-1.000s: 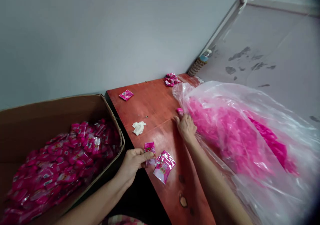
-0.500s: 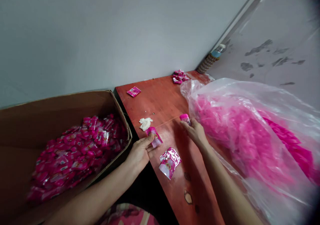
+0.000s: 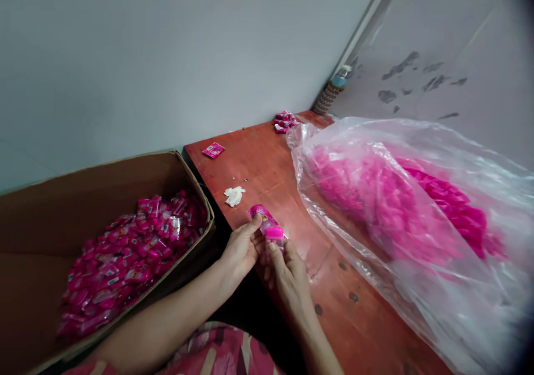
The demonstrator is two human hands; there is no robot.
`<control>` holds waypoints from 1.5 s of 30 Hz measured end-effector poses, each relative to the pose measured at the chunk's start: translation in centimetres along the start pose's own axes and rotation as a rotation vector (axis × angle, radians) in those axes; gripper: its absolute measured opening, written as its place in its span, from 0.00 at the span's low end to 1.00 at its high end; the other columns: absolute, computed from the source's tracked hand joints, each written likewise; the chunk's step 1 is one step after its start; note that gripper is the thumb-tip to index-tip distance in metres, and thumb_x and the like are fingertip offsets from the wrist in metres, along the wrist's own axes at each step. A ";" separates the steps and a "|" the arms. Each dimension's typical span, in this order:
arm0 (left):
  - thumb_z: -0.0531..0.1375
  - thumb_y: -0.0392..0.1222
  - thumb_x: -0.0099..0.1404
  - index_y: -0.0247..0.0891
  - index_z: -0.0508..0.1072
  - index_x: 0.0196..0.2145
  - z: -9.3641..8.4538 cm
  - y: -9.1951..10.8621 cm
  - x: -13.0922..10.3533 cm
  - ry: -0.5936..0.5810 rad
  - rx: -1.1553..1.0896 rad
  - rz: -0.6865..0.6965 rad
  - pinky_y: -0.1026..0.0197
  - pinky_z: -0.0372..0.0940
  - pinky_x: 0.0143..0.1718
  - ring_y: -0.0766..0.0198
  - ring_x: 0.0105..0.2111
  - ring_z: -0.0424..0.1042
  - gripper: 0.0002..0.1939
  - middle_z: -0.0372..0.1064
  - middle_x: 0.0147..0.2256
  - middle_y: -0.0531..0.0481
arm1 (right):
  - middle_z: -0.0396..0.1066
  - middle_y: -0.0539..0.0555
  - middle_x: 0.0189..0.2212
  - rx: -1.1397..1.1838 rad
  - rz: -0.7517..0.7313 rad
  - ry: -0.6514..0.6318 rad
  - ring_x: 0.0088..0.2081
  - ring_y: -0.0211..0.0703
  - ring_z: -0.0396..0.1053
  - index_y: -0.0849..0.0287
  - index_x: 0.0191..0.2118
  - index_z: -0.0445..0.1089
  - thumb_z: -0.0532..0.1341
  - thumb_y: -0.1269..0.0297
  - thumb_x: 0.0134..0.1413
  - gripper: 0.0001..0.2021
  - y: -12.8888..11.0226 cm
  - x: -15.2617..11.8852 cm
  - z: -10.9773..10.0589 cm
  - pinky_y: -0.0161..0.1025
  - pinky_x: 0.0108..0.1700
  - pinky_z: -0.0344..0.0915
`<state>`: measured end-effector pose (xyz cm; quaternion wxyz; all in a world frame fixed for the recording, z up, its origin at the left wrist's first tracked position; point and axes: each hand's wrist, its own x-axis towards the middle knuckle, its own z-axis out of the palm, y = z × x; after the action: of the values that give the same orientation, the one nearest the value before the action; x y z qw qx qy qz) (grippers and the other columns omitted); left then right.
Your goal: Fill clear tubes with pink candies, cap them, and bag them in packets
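My left hand (image 3: 243, 245) pinches a pink printed pouch (image 3: 262, 216) between thumb and fingers, above the left edge of the red tabletop (image 3: 250, 163). Close against it on the right, my right hand (image 3: 287, 266) is closed on a small clear container with a pink lid (image 3: 274, 233). The container overlaps the lower part of the pouch, and whether it is inside the pouch I cannot tell. A crumpled white scrap (image 3: 234, 196) lies on the tabletop just beyond my hands.
To the left stands a cardboard box (image 3: 196, 180) with many pink packets (image 3: 125, 258) inside. A large clear bag (image 3: 400, 208) of pink items covers the right side. Farther back are a flat packet (image 3: 213, 150), a packet pile (image 3: 285, 122) and a bottle (image 3: 331, 91).
My right hand has moved left with the pink-lidded container, up to the pouch in my left hand. The view has shifted. The loose pouch near the table's left edge is no longer visible.
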<state>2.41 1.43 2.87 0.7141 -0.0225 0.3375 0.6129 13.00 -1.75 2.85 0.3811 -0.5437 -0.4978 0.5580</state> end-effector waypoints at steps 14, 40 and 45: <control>0.64 0.49 0.51 0.31 0.66 0.26 -0.1 0.0 -0.9 -0.224 0.320 0.062 0.67 0.62 0.18 0.68 0.18 0.66 0.18 0.67 0.21 0.50 | 0.62 0.46 0.17 -0.081 -0.061 0.067 0.14 0.34 0.59 0.57 0.31 0.58 0.53 0.49 0.54 0.15 0.6 -0.3 -0.1 0.29 0.14 0.55; 0.64 0.50 0.50 0.30 0.69 0.21 -0.9 0.0 -0.8 -0.309 0.637 0.002 0.67 0.58 0.14 0.68 0.13 0.62 0.18 0.64 0.15 0.50 | 0.62 0.46 0.17 0.174 -0.025 -0.026 0.13 0.29 0.55 0.60 0.29 0.61 0.56 0.52 0.53 0.15 1.5 0.0 -0.3 0.26 0.13 0.50; 0.63 0.50 0.51 0.30 0.67 0.20 -0.8 0.9 -0.8 -0.368 0.578 -0.117 0.65 0.56 0.12 0.67 0.11 0.61 0.18 0.61 0.14 0.51 | 0.68 0.53 0.30 0.458 0.010 -0.180 0.26 0.35 0.67 0.61 0.38 0.64 0.55 0.54 0.55 0.14 1.6 -0.5 -0.6 0.29 0.23 0.64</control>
<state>1.21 0.58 2.98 0.7738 0.2723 0.3609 0.4437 13.85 -2.46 1.41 0.4457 -0.3936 -0.3877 0.7043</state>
